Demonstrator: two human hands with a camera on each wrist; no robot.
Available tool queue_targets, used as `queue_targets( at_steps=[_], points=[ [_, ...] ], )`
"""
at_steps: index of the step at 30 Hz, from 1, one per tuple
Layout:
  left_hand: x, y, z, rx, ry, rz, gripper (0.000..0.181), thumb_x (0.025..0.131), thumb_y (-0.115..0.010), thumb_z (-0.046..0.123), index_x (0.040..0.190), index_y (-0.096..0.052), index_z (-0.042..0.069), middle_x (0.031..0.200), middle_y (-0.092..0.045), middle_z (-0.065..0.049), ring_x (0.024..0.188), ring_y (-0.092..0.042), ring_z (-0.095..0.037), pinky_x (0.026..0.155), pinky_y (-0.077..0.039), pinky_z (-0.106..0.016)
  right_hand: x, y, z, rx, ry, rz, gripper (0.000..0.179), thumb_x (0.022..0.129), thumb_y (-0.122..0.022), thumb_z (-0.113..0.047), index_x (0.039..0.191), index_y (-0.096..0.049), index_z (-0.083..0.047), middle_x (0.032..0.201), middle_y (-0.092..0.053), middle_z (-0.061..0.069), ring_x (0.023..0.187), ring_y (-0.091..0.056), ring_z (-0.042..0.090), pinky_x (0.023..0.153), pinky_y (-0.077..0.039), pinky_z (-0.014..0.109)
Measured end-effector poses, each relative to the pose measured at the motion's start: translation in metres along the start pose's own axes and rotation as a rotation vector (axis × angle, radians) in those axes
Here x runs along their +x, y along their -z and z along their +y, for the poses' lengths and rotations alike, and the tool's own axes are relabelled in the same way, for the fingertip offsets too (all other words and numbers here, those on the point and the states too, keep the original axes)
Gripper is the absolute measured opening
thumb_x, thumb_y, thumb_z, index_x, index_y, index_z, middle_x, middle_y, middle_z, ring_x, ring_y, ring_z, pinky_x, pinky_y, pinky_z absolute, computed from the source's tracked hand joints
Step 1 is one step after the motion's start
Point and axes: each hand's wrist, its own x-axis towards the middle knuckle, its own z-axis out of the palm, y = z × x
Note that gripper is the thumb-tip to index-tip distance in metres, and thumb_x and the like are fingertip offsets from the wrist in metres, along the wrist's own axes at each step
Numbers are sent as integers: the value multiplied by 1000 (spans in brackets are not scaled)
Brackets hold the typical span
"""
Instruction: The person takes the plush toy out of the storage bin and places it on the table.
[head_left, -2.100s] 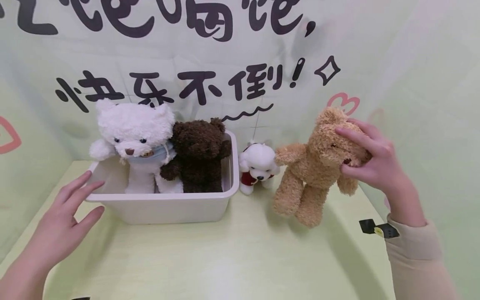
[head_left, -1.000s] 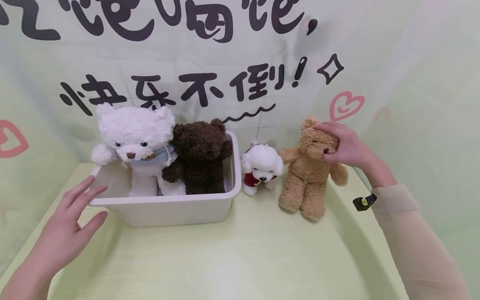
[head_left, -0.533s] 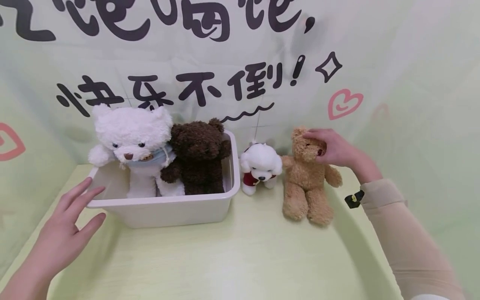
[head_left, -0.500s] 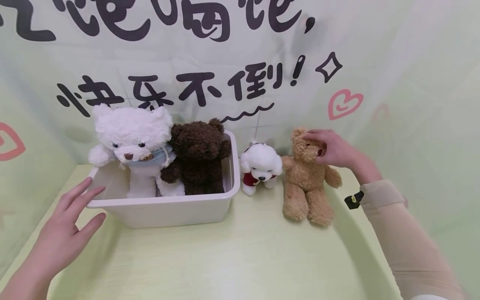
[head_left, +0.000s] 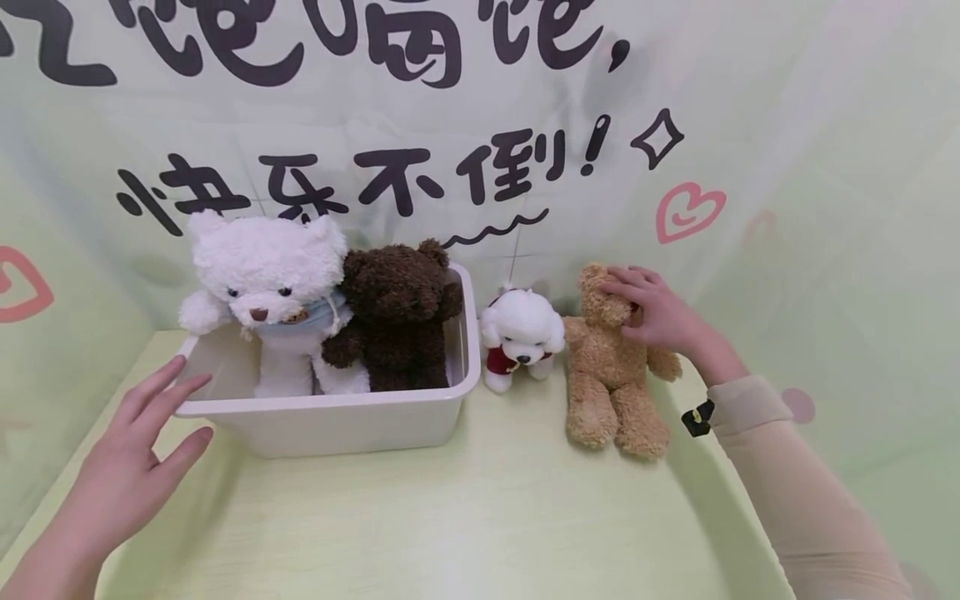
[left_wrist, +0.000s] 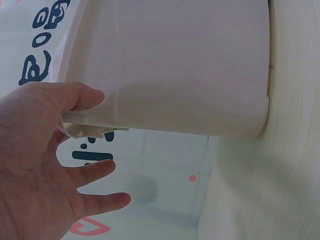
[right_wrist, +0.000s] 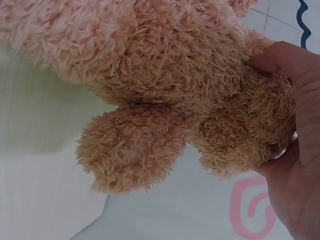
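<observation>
Gripping the tan bear (head_left: 609,358) by its head, the right hand (head_left: 660,317) had its fingers bent over the face. This bear was at four o'clock in the head view, its legs resting on the table (head_left: 480,517). I judged it light, soft and hardly breakable; the curly pile should not slip. The head gave a sufficient hold, but the trunk would probably be steadier, since the limbs looked floppy.

The left hand (head_left: 135,425), at eight o'clock, was spread, with rather straight fingers at the rim of the tub (head_left: 360,425); how firmly it pressed, I could not tell.

I counted one tub and four plush toys: inside it two, the white bear (head_left: 270,262) and, at its three o'clock, the dark brown bear (head_left: 397,283); outside two, the tan bear and, at its ten o'clock, one toy puppy (head_left: 525,321).
</observation>
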Motion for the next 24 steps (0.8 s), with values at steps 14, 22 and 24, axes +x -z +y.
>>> queue_targets(
  at_steps=[14,22,24],
  points=[
    [2,-2,1,-3,-14,15,60,92,-68,-2,149,-51,8,166,-29,-10,142,-21,11,79,-34,-69,2,-10,0,-45,57,77,66,81,-77,-14,142,-56,-1,154,-42,28,143,-28,56,117,-21,66],
    [2,-1,2,6,-5,12,59,93,-67,-1,148,-51,8,166,-29,-10,140,-18,15,78,-34,-68,8,-9,-7,-77,58,117,75,84,-77,-23,149,-49,-2,157,-39,27,144,-29,51,117,-21,65],
    [2,-1,2,6,-2,9,59,93,-67,-1,148,-50,8,166,-28,-10,143,-20,10,78,-34,-69,10,-7,-11,-80,64,130,81,83,-78,-25,153,-44,-2,156,-40,27,144,-31,51,117,-21,64]
  ],
)
